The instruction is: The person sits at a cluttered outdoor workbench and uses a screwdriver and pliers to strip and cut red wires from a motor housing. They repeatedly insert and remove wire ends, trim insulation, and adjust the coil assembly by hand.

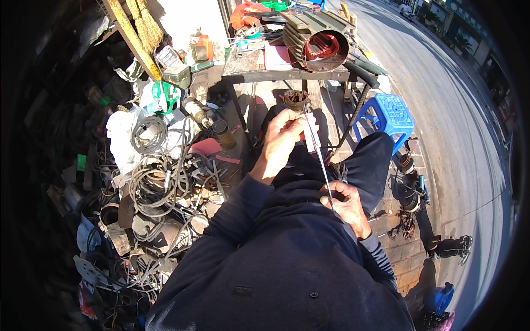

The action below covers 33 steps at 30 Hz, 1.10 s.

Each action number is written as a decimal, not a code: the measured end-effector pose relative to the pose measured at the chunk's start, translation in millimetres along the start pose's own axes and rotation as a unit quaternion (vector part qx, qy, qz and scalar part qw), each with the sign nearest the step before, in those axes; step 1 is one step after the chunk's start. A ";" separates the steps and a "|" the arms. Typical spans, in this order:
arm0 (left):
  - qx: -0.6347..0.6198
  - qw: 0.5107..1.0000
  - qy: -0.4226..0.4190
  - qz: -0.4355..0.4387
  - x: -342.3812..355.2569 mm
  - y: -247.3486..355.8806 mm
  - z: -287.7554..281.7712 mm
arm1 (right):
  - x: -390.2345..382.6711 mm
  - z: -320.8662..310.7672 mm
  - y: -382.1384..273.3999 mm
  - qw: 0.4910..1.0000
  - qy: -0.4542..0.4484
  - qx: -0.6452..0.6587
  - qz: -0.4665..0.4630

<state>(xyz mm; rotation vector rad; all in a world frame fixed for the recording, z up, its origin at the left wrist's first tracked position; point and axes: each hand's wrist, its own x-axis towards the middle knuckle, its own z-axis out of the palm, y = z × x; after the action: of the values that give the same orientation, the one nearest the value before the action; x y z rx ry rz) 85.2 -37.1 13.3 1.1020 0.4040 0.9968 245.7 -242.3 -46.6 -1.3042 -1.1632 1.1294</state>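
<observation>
- The right hand (348,205) is seen closed low over the lap, its fingers pinched on the near end of a thin strip (319,151).
- The strip, pale and narrow, is stretched up to the left hand (282,138), whose fingers are closed on its far end.
- It is judged light, flexible and easily creased; it is best held by both ends, kept taut.
- Beyond, a small coil (296,99) sits below the counter (248,67) edge; a ribbed motor housing (319,39) lies on the counter's right end.

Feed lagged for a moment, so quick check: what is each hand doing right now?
Left hand: closed on the upper end of a thin strip.
Right hand: closed on the strip's lower end.
</observation>
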 end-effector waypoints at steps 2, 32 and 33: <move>-0.030 0.999 -0.005 -0.017 -1.0 -1.5 0.4 | 0.1 1.9 1.1 1.000 0.004 0.018 0.016; -0.016 0.998 -0.053 -0.010 -7.4 -24.7 20.0 | 70.4 11.6 -36.6 0.971 0.139 0.130 -0.142; -0.017 0.998 -0.065 -0.005 -7.3 -25.3 21.2 | 69.3 11.1 -36.4 0.973 0.156 0.117 -0.120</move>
<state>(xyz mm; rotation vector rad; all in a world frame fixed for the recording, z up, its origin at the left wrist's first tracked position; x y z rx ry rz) 108.2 -57.3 -1.1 1.1274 0.2859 0.9141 239.7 -171.5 -12.1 -1.0789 -0.8977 0.8217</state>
